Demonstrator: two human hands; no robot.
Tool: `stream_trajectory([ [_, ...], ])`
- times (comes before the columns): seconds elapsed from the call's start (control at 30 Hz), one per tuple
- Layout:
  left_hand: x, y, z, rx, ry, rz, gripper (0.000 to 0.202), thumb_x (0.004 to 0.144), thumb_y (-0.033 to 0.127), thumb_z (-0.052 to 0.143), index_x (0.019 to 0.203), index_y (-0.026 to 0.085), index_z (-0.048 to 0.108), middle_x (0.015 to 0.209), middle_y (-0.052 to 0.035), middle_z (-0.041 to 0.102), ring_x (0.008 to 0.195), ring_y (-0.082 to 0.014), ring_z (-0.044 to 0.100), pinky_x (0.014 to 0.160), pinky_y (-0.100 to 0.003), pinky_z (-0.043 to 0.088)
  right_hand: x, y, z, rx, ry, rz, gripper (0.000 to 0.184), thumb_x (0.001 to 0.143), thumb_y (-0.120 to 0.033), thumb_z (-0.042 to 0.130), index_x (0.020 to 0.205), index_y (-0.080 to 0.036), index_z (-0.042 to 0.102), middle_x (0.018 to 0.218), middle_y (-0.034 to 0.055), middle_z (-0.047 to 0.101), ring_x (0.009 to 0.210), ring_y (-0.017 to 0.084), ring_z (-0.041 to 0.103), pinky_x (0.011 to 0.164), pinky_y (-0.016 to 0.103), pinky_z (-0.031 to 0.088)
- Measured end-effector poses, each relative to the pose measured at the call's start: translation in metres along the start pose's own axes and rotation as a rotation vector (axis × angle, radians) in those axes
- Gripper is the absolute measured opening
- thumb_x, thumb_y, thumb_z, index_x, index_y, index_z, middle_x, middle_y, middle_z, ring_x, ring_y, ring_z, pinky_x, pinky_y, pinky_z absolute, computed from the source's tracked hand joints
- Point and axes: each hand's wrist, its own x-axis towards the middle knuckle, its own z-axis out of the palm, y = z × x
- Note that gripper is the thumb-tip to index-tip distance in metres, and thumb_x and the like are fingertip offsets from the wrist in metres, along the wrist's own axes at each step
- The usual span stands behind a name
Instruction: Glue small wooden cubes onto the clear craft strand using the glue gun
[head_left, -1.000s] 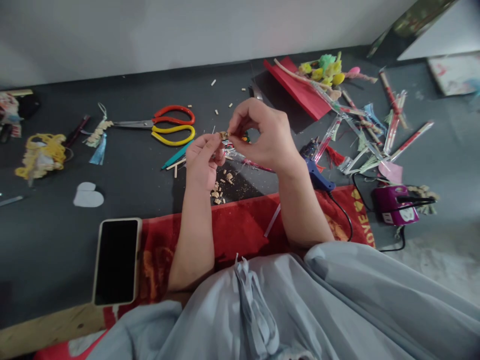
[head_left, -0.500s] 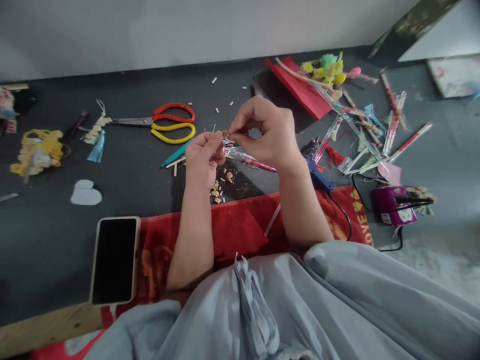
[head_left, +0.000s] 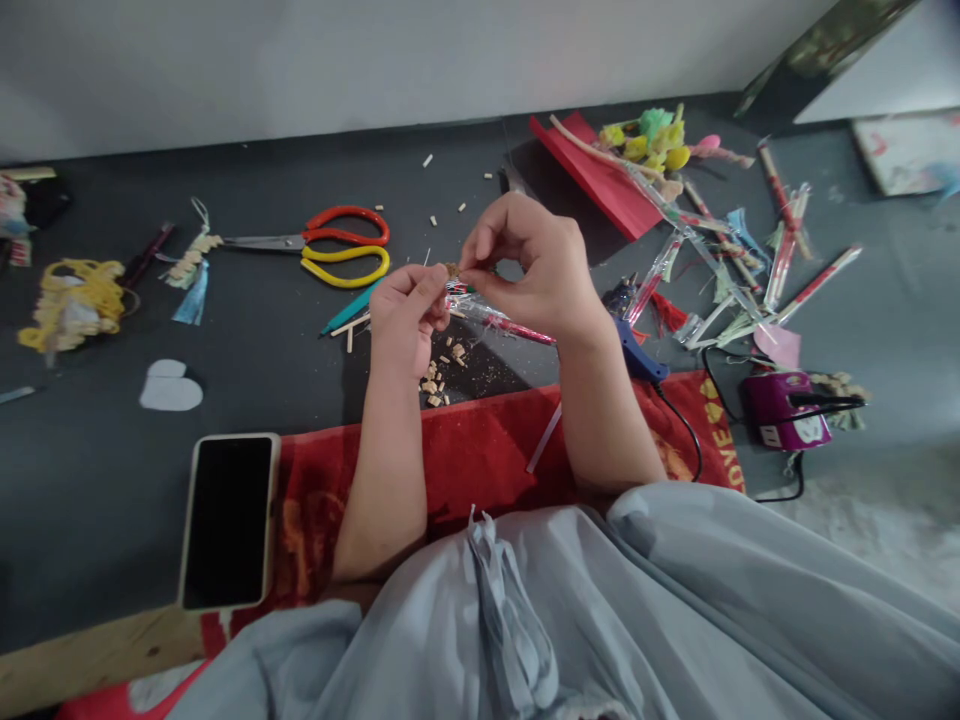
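Lying at 9 o'clock from the small brown piece (head_left: 452, 269) is a loose bundle of yellow yarn (head_left: 75, 300). A white heart-shaped cutout (head_left: 171, 388) lies between 8 and 9 o'clock. A cream braided charm with a light-blue tassel (head_left: 192, 270) is at 9 o'clock. A rectangular phone with a dark screen and pale case (head_left: 229, 522) lies between 7 and 8 o'clock. Metal scissors with one red and one yellow handle (head_left: 330, 245) point to 9 o'clock, tips just beside the charm.

Left hand (head_left: 409, 315): thumb and forefinger clamped on the piece's left end. Pale tan chips (head_left: 433, 382) are scattered at 6 o'clock on the dark grey tabletop (head_left: 255, 350); the piece is raised above it. Right hand (head_left: 529, 265): thumb and forefinger pinched together on the piece's right end.

A folded red sheet (head_left: 592, 185) is at 2 o'clock. A blue-handled glue gun (head_left: 641, 355) rests at 4 o'clock. A purple box (head_left: 780, 405) stands between 3 and 4 o'clock.
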Motion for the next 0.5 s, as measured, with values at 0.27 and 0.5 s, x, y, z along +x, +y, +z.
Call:
stream_trajectory([
  [0.27,-0.0006,0.0003,-0.001,-0.04,-0.015,-0.008,0.029,0.055,0.034,0.083,0.057,0.017,0.059,0.046,0.0061,0.05,0.04,-0.0028,0.04,0.035,-0.016,0.028,0.0004,-0.0046,0.0028,0.06,0.022,-0.027,0.023,0.077,-0.016,0.058,0.076,-0.024,0.037,0.076,-0.0023,0.06,0.07,0.01,0.06,0.068,0.025,0.055],
  [0.5,-0.001,0.0049,-0.0031,-0.017,-0.079,-0.032,0.037,0.049,0.039,0.085,0.053,0.015,0.058,0.044,0.005,0.052,0.037,-0.0026,0.04,0.034,-0.016,0.029,0.0029,0.0033,-0.004,0.059,-0.068,-0.073,0.015,0.08,-0.025,0.064,0.094,-0.019,0.061,0.084,0.0025,0.062,0.075,0.011,0.06,0.07,0.026,0.054],
])
